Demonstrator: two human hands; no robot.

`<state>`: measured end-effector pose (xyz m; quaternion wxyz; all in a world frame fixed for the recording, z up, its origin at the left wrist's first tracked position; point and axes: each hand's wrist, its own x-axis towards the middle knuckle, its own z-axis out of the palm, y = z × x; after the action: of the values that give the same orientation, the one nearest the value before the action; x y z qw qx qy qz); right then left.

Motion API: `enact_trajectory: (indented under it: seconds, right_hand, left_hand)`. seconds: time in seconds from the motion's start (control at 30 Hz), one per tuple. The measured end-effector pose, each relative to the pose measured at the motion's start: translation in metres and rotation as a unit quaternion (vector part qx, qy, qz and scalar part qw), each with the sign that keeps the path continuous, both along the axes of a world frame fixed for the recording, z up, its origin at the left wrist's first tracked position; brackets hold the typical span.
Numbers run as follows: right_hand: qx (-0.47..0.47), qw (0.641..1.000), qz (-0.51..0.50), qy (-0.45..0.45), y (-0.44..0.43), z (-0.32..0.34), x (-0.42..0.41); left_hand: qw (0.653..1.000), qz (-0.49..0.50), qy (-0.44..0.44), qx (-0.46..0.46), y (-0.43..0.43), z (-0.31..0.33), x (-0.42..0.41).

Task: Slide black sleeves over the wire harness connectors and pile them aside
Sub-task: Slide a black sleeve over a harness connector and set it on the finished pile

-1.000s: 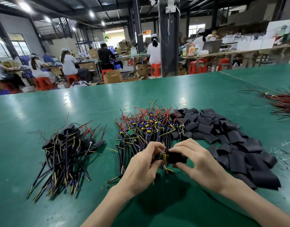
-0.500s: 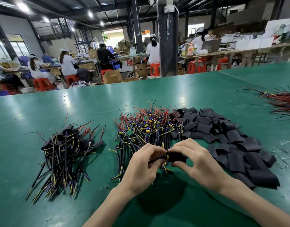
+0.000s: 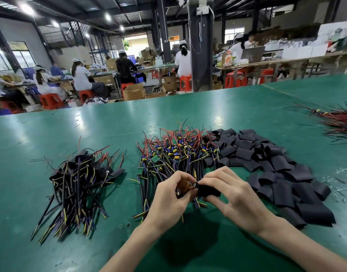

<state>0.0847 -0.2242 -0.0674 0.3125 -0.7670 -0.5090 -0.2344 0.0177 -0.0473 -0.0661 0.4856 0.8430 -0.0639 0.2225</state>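
Both hands have moved closer together, and the yellow end no longer shows. The right hand grip pinches a black sleeve. The left hand grip pinches the wire harness going into it. On the table, the done pile lies far left of the grip, loose sleeves just right, and bare harnesses just behind.

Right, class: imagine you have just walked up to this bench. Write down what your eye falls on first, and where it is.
Two hands meet front and centre: the left hand pinches a harness while the right hand holds a black sleeve at its end. Behind them on the green table lie bright bare harnesses, with a sleeve pile to the right and a finished pile to the left.
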Motion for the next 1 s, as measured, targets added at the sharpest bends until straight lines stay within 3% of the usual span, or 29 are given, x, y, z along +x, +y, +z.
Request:
enact_trajectory:
  seconds: [0.2, 0.3, 0.4, 0.5, 0.57, 0.63, 0.8, 1.0]
  right_hand:
    - [0.000, 1.000, -0.002, 0.018, 0.002, -0.003, 0.001]
    - [-0.024, 0.999, -0.039, -0.015, 0.001, -0.005, 0.001]
    - [-0.028, 0.997, -0.076, -0.021, 0.001, -0.006, 0.004]
    - [-0.045, 0.994, -0.100, -0.019, 0.001, -0.008, 0.005]
    - [-0.059, 0.992, -0.110, -0.012, 0.002, -0.011, 0.006]
    - [-0.065, 0.991, -0.113, 0.003, 0.002, -0.013, 0.005]
    - [-0.079, 0.990, -0.114, 0.033, 0.002, -0.016, 0.006]
    - [-0.084, 0.984, -0.147, 0.051, 0.000, -0.016, 0.011]
  left_hand:
    - [0.995, 0.025, -0.040, 0.083, 0.006, 0.000, 0.002]
    - [0.984, 0.090, -0.093, 0.125, 0.027, 0.012, 0.004]
    - [0.949, 0.224, -0.157, 0.157, 0.069, 0.031, 0.003]
    - [0.881, 0.402, -0.182, 0.172, 0.118, 0.043, -0.006]
    - [0.834, 0.495, -0.166, 0.176, 0.145, 0.043, -0.012]
    - [0.813, 0.547, -0.103, 0.169, 0.164, 0.038, -0.017]
    - [0.792, 0.579, 0.036, 0.192, 0.184, 0.016, -0.020]
    - [0.775, 0.603, 0.031, 0.187, 0.178, 0.014, -0.014]
